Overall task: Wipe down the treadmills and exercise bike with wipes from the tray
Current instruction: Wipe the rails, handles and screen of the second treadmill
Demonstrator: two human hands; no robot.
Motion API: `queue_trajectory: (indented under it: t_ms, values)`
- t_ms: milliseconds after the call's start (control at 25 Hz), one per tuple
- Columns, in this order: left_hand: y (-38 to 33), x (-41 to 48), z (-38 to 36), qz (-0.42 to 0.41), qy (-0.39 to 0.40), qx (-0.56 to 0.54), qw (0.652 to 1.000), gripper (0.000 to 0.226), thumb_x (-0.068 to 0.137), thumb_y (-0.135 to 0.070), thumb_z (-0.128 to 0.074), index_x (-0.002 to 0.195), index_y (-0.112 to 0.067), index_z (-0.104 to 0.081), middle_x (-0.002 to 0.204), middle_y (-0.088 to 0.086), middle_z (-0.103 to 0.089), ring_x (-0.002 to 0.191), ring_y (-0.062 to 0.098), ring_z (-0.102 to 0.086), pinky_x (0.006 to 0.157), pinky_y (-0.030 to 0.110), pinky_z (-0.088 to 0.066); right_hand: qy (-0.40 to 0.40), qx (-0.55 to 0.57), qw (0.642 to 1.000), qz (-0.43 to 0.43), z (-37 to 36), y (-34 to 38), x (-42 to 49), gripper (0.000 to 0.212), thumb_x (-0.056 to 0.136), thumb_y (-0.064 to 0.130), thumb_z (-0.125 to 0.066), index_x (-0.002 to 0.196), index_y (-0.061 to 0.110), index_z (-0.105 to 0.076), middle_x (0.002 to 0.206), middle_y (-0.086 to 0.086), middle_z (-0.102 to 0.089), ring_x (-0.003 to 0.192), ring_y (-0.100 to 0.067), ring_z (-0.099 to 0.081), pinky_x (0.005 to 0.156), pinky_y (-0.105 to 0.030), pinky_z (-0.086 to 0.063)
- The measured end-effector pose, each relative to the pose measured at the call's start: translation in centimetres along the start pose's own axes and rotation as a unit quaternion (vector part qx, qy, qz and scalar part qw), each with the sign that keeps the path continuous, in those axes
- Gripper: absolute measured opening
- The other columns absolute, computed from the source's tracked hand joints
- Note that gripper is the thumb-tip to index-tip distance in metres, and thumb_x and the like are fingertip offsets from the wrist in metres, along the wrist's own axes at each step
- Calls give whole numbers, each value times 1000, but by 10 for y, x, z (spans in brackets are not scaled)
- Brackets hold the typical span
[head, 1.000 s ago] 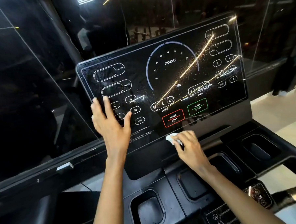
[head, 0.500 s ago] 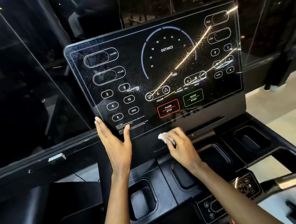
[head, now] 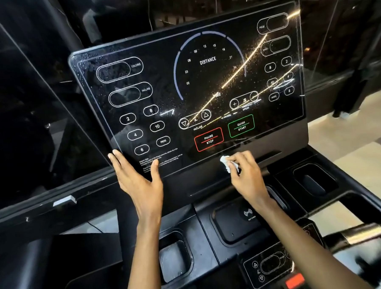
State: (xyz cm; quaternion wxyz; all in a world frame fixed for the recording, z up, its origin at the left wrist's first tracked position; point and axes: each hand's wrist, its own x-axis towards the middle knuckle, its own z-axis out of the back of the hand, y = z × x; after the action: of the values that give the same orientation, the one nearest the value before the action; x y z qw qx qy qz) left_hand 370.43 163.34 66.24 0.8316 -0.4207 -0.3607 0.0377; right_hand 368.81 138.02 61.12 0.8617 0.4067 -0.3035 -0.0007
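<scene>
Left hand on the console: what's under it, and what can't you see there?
The left hand lies open on the console panel at its lower-left corner, its thumb over the small warning text. Button 6 shows above it. The covered words are unreadable.

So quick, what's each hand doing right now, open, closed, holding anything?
Left hand: open, fingers spread flat against the lower left corner of the console panel, holding nothing.
Right hand: closed on a crumpled white wipe at the panel's bottom edge.
</scene>
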Motion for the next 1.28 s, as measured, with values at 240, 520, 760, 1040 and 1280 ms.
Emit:
queue_trajectory:
  t_ms: [240,520,760,1040,1280]
  values:
    - [-23,25,6,0,11,9,1000,103,92,-41,-71,161,-16,0,169,6,3,154,10,-1,120,58,-13,-64,68,995,45,-4,36,51,13,97,4,-59,106,10,-67,110,-1,-52,97,-2,-55,87,-16,-49]
    - [-58,95,18,-86,-29,65,994,104,90,-43,-72,160,-7,-5,169,11,-4,156,22,-6,125,43,-12,-97,140,981,88,4,69,106,17,96,9,-64,109,15,-74,105,6,-53,90,11,-53,83,-4,-43]
    - [-86,146,20,-208,3,139,968,91,95,-44,-66,160,-8,-12,168,10,-10,156,23,-5,127,41,-6,-5,139,972,189,-24,91,100,22,99,11,-61,115,21,-74,106,4,-58,97,-10,-58,85,-24,-52]
    - [-112,190,26,-272,85,235,929,90,95,-50,-62,161,-13,-15,169,6,-10,156,20,0,126,39,1,-107,144,974,136,-9,114,143,34,100,7,-56,134,6,-62,129,-5,-56,115,-10,-55,103,-22,-47]
    - [-115,201,29,-277,107,230,927,91,92,-53,-64,161,-19,-17,168,2,-14,156,18,-1,124,37,3,-18,-18,987,159,-24,134,146,58,107,27,-35,159,7,-18,168,-6,-11,155,-21,-9,125,-42,-16]
